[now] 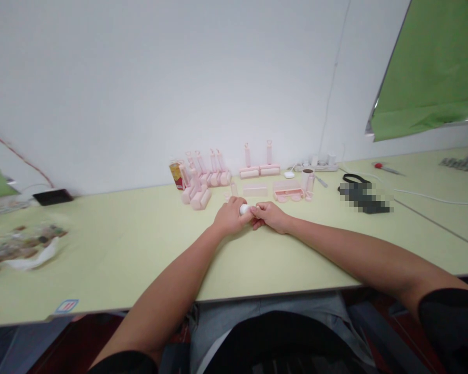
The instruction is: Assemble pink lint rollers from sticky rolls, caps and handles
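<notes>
My left hand [229, 215] and my right hand [270, 215] meet at the middle of the pale green table [113, 249], both closed around a small white roll [244, 209] held between them. Just beyond the hands lie pink lint-roller parts: a pink case [255, 190], a pink tray [287, 191] and a small pink piece [234, 188]. Further back, several assembled pink lint rollers [205, 179] stand and lie near the wall, with two upright ones [258, 165] to their right.
A yellow-red packet [176, 174], a brown-topped cup [307, 178], a white power strip [317, 163], a black strap [361, 195] and red-handled scissors [386, 168] sit at the back. A plastic bag of bits [21, 246] lies far left. A green curtain [429, 67] hangs upper right.
</notes>
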Demonstrator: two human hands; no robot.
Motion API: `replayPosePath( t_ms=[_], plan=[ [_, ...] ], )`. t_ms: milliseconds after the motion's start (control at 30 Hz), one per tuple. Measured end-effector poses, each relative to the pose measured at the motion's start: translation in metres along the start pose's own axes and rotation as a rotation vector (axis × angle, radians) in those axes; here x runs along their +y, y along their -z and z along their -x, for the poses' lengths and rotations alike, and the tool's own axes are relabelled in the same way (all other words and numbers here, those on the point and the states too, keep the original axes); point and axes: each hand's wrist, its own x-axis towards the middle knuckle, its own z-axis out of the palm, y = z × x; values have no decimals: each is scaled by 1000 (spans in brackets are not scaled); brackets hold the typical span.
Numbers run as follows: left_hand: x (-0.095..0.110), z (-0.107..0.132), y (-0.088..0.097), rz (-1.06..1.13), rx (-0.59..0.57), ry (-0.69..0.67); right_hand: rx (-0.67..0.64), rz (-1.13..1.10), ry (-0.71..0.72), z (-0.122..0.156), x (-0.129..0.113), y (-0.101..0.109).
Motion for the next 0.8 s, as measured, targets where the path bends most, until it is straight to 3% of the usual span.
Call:
replayPosePath(
  t_ms=[200, 800],
  plan=[
    [2, -5, -5, -2, 70, 26, 35, -22, 24, -1, 2, 2],
    [6, -5, -4, -46, 87, 45, 53, 8, 68, 2, 5, 0]
  ],
)
